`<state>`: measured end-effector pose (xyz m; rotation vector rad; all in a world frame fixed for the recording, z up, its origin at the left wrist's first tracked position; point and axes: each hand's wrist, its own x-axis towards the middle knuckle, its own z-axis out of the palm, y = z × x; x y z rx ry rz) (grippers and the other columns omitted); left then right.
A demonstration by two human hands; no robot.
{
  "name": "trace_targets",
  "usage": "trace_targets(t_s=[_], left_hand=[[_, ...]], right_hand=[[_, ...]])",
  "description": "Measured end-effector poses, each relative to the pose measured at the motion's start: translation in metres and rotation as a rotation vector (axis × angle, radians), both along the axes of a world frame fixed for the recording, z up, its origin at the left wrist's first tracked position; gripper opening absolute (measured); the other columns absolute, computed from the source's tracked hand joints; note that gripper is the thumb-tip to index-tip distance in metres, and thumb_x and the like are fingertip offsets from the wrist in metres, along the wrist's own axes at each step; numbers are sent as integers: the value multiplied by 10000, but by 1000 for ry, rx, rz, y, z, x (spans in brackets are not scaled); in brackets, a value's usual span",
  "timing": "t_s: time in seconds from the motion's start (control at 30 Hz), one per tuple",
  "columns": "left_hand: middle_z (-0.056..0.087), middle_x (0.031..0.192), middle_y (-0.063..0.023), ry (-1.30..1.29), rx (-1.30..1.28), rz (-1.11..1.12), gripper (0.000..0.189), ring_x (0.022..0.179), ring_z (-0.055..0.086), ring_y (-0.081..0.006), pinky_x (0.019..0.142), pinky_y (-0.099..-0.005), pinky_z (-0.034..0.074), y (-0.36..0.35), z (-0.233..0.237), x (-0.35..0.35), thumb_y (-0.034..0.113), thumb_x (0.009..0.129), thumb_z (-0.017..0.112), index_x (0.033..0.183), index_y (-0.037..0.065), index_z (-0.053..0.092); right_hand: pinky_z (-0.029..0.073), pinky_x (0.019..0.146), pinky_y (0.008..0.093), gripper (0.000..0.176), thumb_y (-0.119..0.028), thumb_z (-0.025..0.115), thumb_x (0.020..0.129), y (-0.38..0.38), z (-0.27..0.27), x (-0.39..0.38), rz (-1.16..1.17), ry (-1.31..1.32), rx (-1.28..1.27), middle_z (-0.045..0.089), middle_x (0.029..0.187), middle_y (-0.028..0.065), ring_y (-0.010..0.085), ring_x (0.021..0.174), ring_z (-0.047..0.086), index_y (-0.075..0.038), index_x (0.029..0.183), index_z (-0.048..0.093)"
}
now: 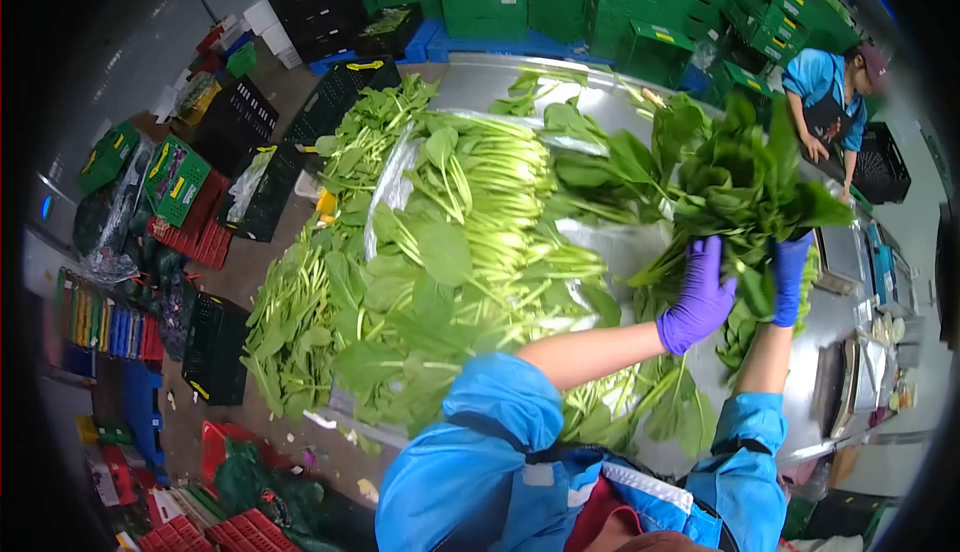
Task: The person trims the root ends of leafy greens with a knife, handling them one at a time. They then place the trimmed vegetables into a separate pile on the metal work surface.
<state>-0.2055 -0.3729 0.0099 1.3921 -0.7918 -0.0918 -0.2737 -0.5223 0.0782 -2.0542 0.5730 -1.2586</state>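
A thick bunch of dark green leafy greens [740, 187] stands upright over the right part of the metal table [625, 247], leaves spread toward the top. My left hand [700, 297], in a purple glove, grips the bunch from its left side. On the other side my right hand [790, 277], gloved the same way, closes against it, its fingertips partly hidden by leaves. To the left of my hands lies a large pile of leafy greens with pale stalks [505, 187]. Loose leaves [680, 412] lie below my hands on the tabletop.
Stacked green crates [485, 2] line the back. Black crates [215, 347] and red crates [195, 217] sit on the floor at left. A co-worker [830, 102] in blue sleeves and a dark apron stands at the far right, beside a black crate [882, 162].
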Motion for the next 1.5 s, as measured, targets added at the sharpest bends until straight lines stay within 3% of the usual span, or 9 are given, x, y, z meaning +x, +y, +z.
trace_targets(t_s=[0.17,0.33,0.43,0.5,0.63,0.87,1.1,1.3,1.5], left_hand=[[540,1152,-188,-107,-186,-180,468,1015,529,-278,912,-370,405,135,44,9,85,854,564,1271,-59,407],[615,1096,-138,611,506,-424,376,876,625,-193,806,-292,476,281,29,121,115,835,537,1173,-48,520],[614,1121,-125,586,497,-117,449,736,603,-137,732,-243,481,385,34,172,137,832,535,1240,-45,488],[651,1013,-80,443,593,-59,373,642,557,-78,576,-192,437,421,57,173,72,847,529,1210,-15,538],[660,988,-55,222,895,-338,327,757,595,-99,658,-228,475,390,46,124,113,835,598,1156,58,610],[629,998,-135,-744,706,-815,324,890,613,-321,743,-368,508,253,-75,49,95,754,594,1075,59,612],[614,889,-146,-1140,964,-805,254,803,603,-334,707,-405,497,210,-111,32,148,785,570,1010,43,622],[657,962,-137,-163,760,-970,325,861,635,-289,773,-349,487,233,17,44,228,753,720,1022,57,650],[652,941,-130,-187,711,-946,243,854,599,-170,782,-291,465,260,-23,37,221,796,701,965,50,668]], right_hand=[[474,766,304,324,-24,616,685,126,98,26,144,226,-122,670,913,137,188,833,630,35,1003,621],[441,908,322,600,-275,724,754,181,14,101,468,521,-160,601,1159,158,199,1031,585,-9,1247,508],[414,947,320,591,-284,691,789,184,10,88,442,432,-194,579,1202,145,201,1091,558,-21,1277,488],[476,814,279,508,-311,602,856,177,8,46,559,169,339,608,1159,112,176,935,607,-31,1268,506],[297,391,154,375,-289,472,923,203,-54,-40,639,189,1101,667,984,89,17,433,395,-24,1166,577],[380,497,192,418,-257,379,940,312,-139,-116,596,-66,1836,665,902,73,63,484,431,11,1229,519],[385,469,213,337,-262,432,942,278,-134,-131,160,298,1191,609,677,39,72,490,474,-71,1148,619],[456,549,335,282,-166,547,875,297,-122,-109,211,410,522,630,732,149,247,588,590,-88,1137,619],[468,589,416,298,-109,566,816,313,-151,-89,292,580,338,604,753,220,373,653,598,-143,1103,638]])
